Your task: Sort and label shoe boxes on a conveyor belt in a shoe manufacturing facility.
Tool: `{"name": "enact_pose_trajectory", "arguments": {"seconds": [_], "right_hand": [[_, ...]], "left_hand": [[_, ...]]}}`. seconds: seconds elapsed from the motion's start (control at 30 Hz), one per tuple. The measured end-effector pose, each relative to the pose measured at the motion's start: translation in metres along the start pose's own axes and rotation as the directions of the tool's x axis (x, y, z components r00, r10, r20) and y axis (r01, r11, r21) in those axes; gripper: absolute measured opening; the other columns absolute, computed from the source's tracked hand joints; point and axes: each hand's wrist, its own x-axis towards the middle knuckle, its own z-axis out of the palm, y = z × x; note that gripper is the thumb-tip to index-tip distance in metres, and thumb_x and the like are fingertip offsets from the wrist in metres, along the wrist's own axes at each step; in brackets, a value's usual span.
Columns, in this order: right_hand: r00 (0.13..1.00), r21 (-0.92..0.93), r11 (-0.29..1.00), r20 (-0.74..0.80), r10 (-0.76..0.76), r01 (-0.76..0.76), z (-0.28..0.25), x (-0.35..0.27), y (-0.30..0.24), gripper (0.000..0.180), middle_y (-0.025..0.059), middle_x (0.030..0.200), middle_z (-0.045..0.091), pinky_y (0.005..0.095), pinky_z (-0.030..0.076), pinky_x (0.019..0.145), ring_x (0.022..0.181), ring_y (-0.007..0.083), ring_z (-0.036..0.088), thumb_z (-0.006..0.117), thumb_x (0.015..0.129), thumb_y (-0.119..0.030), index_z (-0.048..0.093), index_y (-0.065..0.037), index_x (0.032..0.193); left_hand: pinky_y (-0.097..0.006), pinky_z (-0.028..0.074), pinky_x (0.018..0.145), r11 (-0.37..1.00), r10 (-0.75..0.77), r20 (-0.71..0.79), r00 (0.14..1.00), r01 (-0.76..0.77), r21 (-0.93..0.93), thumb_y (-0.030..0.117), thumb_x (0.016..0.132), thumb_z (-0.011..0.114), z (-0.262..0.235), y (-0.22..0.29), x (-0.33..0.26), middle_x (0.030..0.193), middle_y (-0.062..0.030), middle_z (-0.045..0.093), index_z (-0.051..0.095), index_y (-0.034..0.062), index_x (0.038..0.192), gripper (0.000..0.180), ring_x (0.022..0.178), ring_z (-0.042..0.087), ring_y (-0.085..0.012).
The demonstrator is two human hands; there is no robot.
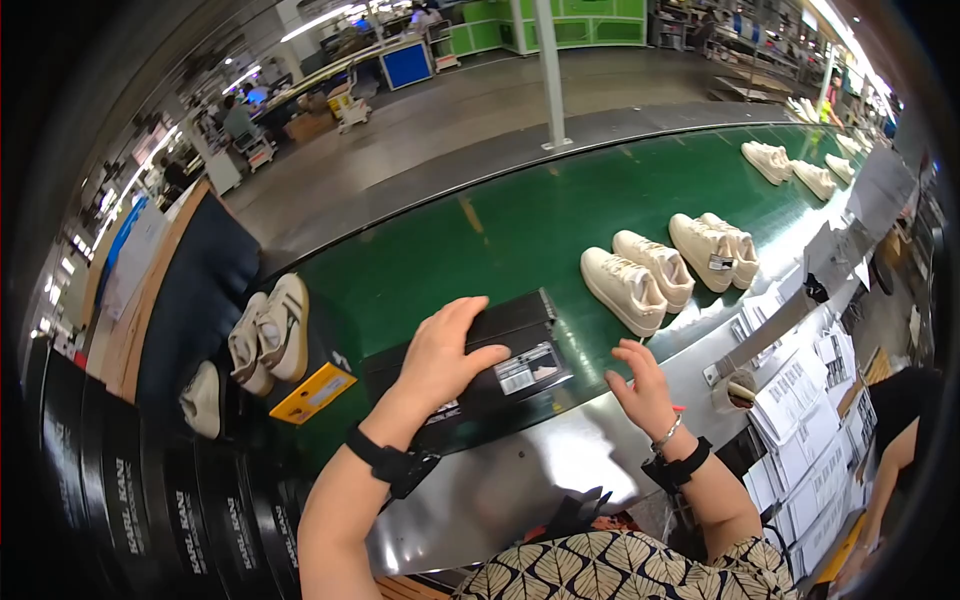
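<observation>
Black shoebox (488,384), seemingly closed, is set at near edge of green belt (405,272); left grip (436,348) spread on it; right grip (643,393) beside edge, clamping cannot be told; cream shoes (618,283) on belt unboxed.

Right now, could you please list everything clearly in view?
Belt: one, green, centre
Shoebox: at least one, black, centre
Nearer shoes: four, cream, right of centre
Farther shoes: several, cream, upper right
Leftmost shoes: three, whitish, left
Yellow-ended box: one, dark, left
Stacked boxes: several, black, lower left
Papers: many, white, right
Post: one, grey, upper centre
Metal ledge: one, silver, lower centre
Co-worker's arm: one, bare, right edge
Wristbands: two, black, both wrists
Left hand: one, bare, on shoebox
Right hand: one, bare, beside nearer shoes
</observation>
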Motion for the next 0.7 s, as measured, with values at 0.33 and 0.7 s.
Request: {"name": "enact_pose_trajectory", "arguments": {"seconds": [0.33, 0.7], "right_hand": [[0.932, -0.065, 0.932, 0.038, 0.36, -0.357, 0.002, -0.022, 0.088, 0.02, 0.0152, 0.074, 0.057, 0.0386, 0.046, 0.067, 0.073, 0.0324, 0.057, 0.062, 0.079, -0.02, 0.058, -0.001, 0.072], [0.906, -0.606, 0.791, 0.282, 0.316, -0.087, 0.011, 0.062, 0.165, 0.035, 0.0143, 0.119, 0.047, 0.0415, 0.039, 0.091, 0.112, 0.0317, 0.044, 0.062, 0.07, -0.011, 0.062, -0.018, 0.104]], "left_hand": [[-0.036, 0.044, 0.08, 0.973, 0.124, -0.351, 0.928, -0.044, 0.226, 0.01, 0.078, 0.064, -0.031, -0.044, 0.014, 0.096, -0.0141, 0.06, 0.058, 0.0, 0.099, 0.024, 0.09, 0.056, -0.0299], [-0.049, 0.036, 0.09, 0.899, -0.031, 0.048, 0.998, 0.007, 0.438, 0.012, 0.071, 0.069, 0.096, -0.104, -0.031, 0.121, -0.0134, 0.046, 0.052, 0.0111, 0.113, 0.046, 0.113, 0.043, -0.0342]]}}
